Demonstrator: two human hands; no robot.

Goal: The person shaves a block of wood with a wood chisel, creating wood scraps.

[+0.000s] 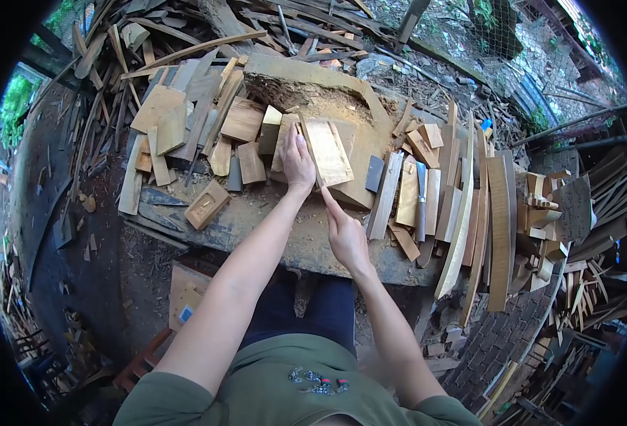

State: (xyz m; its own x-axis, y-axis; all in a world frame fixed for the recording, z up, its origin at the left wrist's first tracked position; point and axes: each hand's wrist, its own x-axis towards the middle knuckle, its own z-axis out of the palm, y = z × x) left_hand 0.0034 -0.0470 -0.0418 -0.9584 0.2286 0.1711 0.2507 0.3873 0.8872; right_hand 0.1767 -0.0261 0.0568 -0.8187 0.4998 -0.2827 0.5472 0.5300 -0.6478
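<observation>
A pale rectangular wood block [327,153] lies tilted on larger wood pieces near the middle of the bench. A narrow wooden strip [312,150] runs along the block's left edge. My left hand [299,165] presses against that strip, its fingers close together and pointing away from me. At the strip's near end, my right hand [347,238] has its index finger stretched to the strip while the other fingers curl in. Whether the right thumb grips the strip is hidden. Left of my left hand stand several short wood blocks [251,163].
The bench [271,238] is dusty with sawdust. A hollowed block [207,204] sits at its front left. On the right lie many long slats [496,227] and a chisel-like tool [421,202], some slats overhanging the edge. Scrap wood [313,32] is heaped behind.
</observation>
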